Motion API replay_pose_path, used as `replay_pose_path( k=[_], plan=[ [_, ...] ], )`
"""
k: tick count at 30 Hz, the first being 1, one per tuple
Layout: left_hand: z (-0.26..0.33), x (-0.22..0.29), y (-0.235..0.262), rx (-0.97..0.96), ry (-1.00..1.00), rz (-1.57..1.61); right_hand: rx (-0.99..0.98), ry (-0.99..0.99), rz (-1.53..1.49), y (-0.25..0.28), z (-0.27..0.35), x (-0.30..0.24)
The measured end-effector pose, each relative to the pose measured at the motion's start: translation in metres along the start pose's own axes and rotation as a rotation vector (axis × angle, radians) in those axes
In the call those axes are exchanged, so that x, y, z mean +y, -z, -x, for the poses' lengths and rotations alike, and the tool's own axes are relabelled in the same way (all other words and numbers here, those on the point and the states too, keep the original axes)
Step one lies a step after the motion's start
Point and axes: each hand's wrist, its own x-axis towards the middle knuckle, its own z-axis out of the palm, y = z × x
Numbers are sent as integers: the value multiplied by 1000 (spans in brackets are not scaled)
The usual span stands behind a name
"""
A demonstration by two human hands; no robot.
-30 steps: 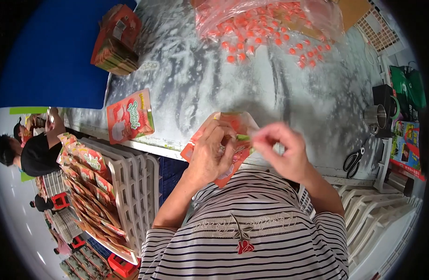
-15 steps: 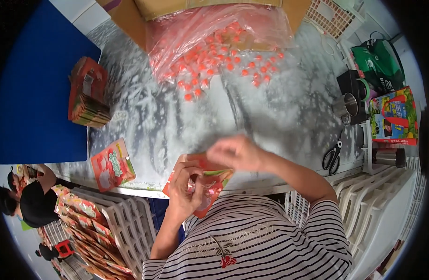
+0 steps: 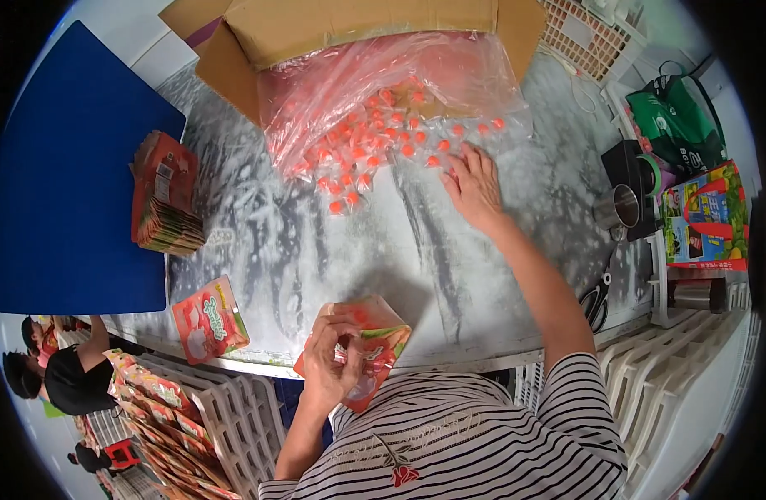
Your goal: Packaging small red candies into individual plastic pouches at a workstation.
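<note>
My left hand (image 3: 334,360) is closed on a red pouch (image 3: 374,367) near the table's front edge. The pouch has a clear part, and its mouth faces away from me. Farther off, my right hand (image 3: 476,187) lies stretched out at the right end of a spread of small red balls (image 3: 362,157), each wrapped in clear film. Its fingertips touch or cover a few of them; I cannot tell whether any is held. Behind them a cardboard box (image 3: 358,32) lies with its opening toward me, and a clear plastic liner (image 3: 295,108) spills out of it.
Another flat pouch (image 3: 209,321) lies at the left front, with a stack of pouches (image 3: 166,196) behind it beside a blue board (image 3: 74,183). At right are scissors (image 3: 598,302), a metal cup (image 3: 618,205) and bags. Crates (image 3: 241,400) stand below the table.
My right hand has left the pouch and reached forward to the wrapped balls at the right. My left hand still grips the pouch. The whole view has shifted slightly.
</note>
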Motion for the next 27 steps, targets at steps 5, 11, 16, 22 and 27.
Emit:
replay_pose_path(
  k=[5,11,16,22,27],
  plan=[
    [0,0,-1,-1,17,6,-46,51,-37,19,41,-36],
    [0,2,-3,-4,0,9,-109,137,-132,42,88,-69],
    [3,5,-2,7,-41,15,-77,225,-162,51,101,-76],
    [10,5,-1,28,-81,6,-243,-539,-1077,52,79,-81],
    [13,5,2,20,-85,-46,-465,-864,-1474,81,70,-109]
  ],
)
